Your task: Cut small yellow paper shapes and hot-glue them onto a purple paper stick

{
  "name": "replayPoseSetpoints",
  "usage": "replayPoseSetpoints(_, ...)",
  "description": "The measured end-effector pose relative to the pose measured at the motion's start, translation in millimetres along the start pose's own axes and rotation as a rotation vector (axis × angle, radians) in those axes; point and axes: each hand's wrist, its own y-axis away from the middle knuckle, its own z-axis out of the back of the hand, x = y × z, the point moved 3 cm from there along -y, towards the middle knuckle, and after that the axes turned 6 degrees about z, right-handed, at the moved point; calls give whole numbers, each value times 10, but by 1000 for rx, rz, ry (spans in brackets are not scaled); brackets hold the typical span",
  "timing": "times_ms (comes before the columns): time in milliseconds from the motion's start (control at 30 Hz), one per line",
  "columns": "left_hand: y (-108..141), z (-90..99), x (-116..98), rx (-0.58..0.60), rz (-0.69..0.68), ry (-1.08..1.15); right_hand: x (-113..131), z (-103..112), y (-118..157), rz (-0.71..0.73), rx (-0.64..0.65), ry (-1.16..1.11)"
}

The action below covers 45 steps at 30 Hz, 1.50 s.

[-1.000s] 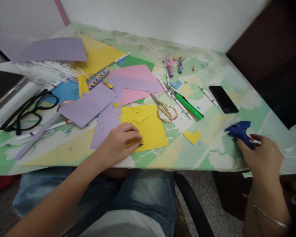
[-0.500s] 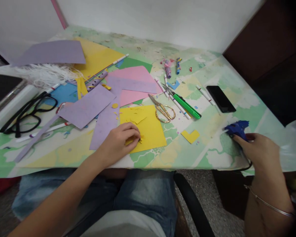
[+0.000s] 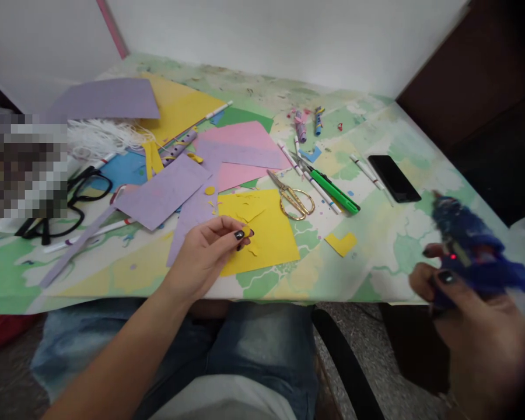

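Observation:
My left hand (image 3: 207,254) pinches a small yellow paper piece (image 3: 245,231) between thumb and fingers. It is over a yellow sheet (image 3: 277,233) that has loose scraps on it. My right hand (image 3: 468,303), blurred by motion, grips a blue glue gun (image 3: 472,245) with a small red light, raised at the right edge of the table. Gold-handled scissors (image 3: 294,201) rest against the yellow sheet's upper right. A yellow L-shaped piece (image 3: 341,242) lies on the cloth to the right of that sheet.
Purple paper (image 3: 163,192), pink paper (image 3: 245,146) and black glasses (image 3: 76,198) lie left and centre. A green cutter (image 3: 335,191), several markers and a phone (image 3: 394,178) are on the right. Two small rolled figures (image 3: 300,126) stand farther back. White string (image 3: 109,137) is at the left.
My right hand has lifted the glue gun off the table and turned it upright, tip up and away. My left hand has rolled upward, raising the small yellow piece into view.

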Motion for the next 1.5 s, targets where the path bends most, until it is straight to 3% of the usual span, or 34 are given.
replayPoseSetpoints(67,28,-18,44,20,57,108,117,-280,207,-125,214,-265)
replayPoseSetpoints(167,87,-45,93,21,112,184,200,-610,520,-240,481,-430)
replayPoseSetpoints(367,201,-99,122,-42,125,239,170,-966,921,-260,661,-507)
replayPoseSetpoints(533,248,-120,116,-61,123,294,158,-1058,1051,-270,682,-534)
replayPoseSetpoints(1000,299,-91,153,-60,124,347,258,-1081,1089,-302,536,-602)
replayPoseSetpoints(1500,350,-134,139,-80,127,364,217,-1098,1112,-281,604,-590)
